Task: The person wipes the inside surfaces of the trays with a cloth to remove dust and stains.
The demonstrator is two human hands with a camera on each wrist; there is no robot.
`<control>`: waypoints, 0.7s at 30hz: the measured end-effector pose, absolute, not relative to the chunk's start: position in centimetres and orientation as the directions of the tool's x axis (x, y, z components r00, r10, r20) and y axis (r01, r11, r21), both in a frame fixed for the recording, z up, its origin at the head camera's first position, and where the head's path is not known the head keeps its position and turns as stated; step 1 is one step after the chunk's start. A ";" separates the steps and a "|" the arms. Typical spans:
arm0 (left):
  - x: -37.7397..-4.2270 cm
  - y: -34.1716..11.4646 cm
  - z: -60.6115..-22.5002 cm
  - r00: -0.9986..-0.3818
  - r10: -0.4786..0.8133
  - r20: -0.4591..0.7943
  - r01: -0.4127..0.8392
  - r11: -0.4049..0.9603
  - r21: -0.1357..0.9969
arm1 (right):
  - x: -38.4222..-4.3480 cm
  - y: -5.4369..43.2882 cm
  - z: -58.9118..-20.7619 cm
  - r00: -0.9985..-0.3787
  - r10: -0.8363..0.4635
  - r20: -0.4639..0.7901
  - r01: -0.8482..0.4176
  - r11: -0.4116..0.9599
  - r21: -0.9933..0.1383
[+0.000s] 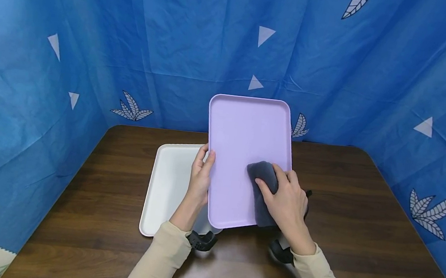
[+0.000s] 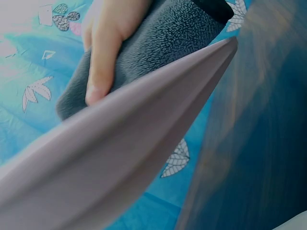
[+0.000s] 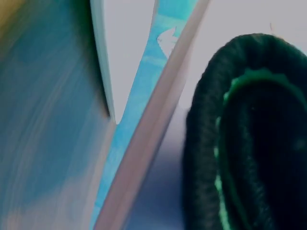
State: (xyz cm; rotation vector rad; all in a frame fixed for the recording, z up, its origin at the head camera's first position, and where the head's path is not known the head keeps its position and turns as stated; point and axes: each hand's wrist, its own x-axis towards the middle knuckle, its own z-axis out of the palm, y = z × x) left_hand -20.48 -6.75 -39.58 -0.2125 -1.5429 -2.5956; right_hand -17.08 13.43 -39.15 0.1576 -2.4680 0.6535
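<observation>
A light purple tray (image 1: 248, 132) is held up at a tilt above the table, its inner face toward the head camera. My left hand (image 1: 200, 177) grips its left edge, thumb on the rim side and fingers behind. A folded dark grey cloth (image 1: 262, 194) lies against the tray's lower right inside. My right hand (image 1: 288, 201) holds this cloth, pressing it to the tray. In the left wrist view the fuzzy cloth (image 2: 163, 43) shows above the tray's edge (image 2: 110, 139). The right wrist view shows the cloth's folded end (image 3: 206, 143) close up.
A white tray (image 1: 165, 187) lies on the dark wooden table (image 1: 345, 226), left of and partly behind the purple tray. Blue curtain (image 1: 183, 52) with leaf and triangle prints surrounds the table's back and sides. Black straps (image 1: 201, 241) sit on both wrists.
</observation>
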 end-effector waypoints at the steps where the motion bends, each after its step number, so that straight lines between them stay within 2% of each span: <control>1: -20.5 -6.7 -39.6 -0.984 -0.027 0.177 0.169 -0.476 0.863 | -17.0 13.1 -39.1 -0.823 0.020 0.568 -0.262 0.873 -0.411; 21: -20.5 -6.8 -39.6 -0.980 -0.040 0.194 0.190 -0.471 0.861 | -15.0 7.6 -38.5 -0.731 -0.190 0.656 -0.449 0.857 -0.253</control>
